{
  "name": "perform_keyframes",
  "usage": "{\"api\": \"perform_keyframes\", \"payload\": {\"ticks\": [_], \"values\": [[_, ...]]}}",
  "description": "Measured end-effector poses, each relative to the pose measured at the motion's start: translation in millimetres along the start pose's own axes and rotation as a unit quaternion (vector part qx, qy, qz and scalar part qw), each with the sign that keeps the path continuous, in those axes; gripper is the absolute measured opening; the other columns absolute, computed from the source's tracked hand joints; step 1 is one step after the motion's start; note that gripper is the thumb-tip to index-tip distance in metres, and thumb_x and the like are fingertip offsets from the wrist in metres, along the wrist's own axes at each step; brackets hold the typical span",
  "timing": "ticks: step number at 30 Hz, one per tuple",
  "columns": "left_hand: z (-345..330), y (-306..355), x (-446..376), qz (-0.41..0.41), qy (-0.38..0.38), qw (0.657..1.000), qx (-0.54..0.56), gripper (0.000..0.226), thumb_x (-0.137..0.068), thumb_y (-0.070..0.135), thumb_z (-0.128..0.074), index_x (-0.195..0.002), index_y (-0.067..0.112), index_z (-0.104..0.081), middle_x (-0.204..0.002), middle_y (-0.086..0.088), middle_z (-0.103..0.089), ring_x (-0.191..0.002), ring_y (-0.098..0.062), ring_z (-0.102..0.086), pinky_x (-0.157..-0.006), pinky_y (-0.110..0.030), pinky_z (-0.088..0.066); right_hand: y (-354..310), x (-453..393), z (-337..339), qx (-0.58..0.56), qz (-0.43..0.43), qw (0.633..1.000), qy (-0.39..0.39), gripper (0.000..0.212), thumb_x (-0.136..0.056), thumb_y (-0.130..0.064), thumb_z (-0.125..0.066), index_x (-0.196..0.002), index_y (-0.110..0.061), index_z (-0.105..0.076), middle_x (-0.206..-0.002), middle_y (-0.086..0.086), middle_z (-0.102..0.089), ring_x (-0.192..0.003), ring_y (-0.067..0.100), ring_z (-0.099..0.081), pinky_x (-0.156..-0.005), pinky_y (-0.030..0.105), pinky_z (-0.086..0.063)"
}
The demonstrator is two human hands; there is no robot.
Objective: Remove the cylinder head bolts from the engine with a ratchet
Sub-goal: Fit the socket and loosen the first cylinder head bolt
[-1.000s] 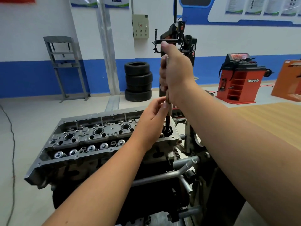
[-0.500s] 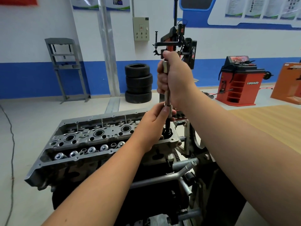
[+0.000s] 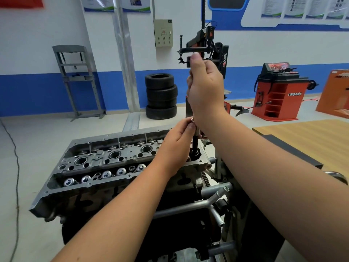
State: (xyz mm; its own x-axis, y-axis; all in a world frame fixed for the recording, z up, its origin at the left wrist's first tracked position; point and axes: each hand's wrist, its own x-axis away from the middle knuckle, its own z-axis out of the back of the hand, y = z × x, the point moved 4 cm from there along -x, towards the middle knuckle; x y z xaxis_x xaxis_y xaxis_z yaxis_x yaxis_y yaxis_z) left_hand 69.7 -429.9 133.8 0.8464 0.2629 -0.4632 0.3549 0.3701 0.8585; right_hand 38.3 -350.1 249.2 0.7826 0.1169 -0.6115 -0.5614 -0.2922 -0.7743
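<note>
While the engine [image 3: 105, 188] sits on its stand in front of you with the cylinder head [image 3: 113, 159] open to view, you are at work on its right-hand end, and nothing shows that the head has been freed. Along its top you see spark-plug wells, valve springs and small holes, but whether any of those holes once held a head bolt is too small to tell, and no loose bolts lie in sight. Your right hand [image 3: 205, 89] is curled round the upper part of an upright tool, most of it hidden in your fist. Your left hand [image 3: 177, 142] pinches the tool's extension [image 3: 194, 141] lower down, steadying it where it drops into a recess in the head. I judge this bolt to be mid-removal, with the remaining bolts probably yet to do.
</note>
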Motion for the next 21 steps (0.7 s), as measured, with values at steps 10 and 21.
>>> {"api": "perform_keyframes", "payload": {"ticks": [10, 21], "values": [[0.5, 1.0, -0.1, -0.007, 0.01, 1.0, 0.001, 0.021, -0.097, 0.06, -0.056, -0.112, 0.045, -0.06, -0.103, 0.021, -0.072, -0.094, 0.001, -0.066, -0.089, -0.033, -0.053, 3.0, 3.6, -0.9, -0.065, -0.015, 0.997, -0.032, 0.039, -0.103, -0.044, -0.046, -0.079, -0.013, -0.048, -0.053, -0.004, -0.04, -0.049, 0.014, -0.034, -0.049, 0.031, -0.03], [-0.4, -0.9, -0.6, 0.002, 0.012, 1.0, -0.001, 0.016, -0.099, 0.051, -0.063, -0.108, 0.038, -0.06, -0.096, 0.016, -0.071, -0.08, 0.005, -0.063, -0.072, -0.021, -0.051, 6.4, 1.4, 0.9, -0.059, -0.039, 0.997, -0.029, 0.058, -0.099, -0.061, -0.032, -0.065, -0.018, -0.053, -0.048, -0.004, -0.042, -0.043, 0.014, -0.036, -0.049, 0.033, -0.029]]}}
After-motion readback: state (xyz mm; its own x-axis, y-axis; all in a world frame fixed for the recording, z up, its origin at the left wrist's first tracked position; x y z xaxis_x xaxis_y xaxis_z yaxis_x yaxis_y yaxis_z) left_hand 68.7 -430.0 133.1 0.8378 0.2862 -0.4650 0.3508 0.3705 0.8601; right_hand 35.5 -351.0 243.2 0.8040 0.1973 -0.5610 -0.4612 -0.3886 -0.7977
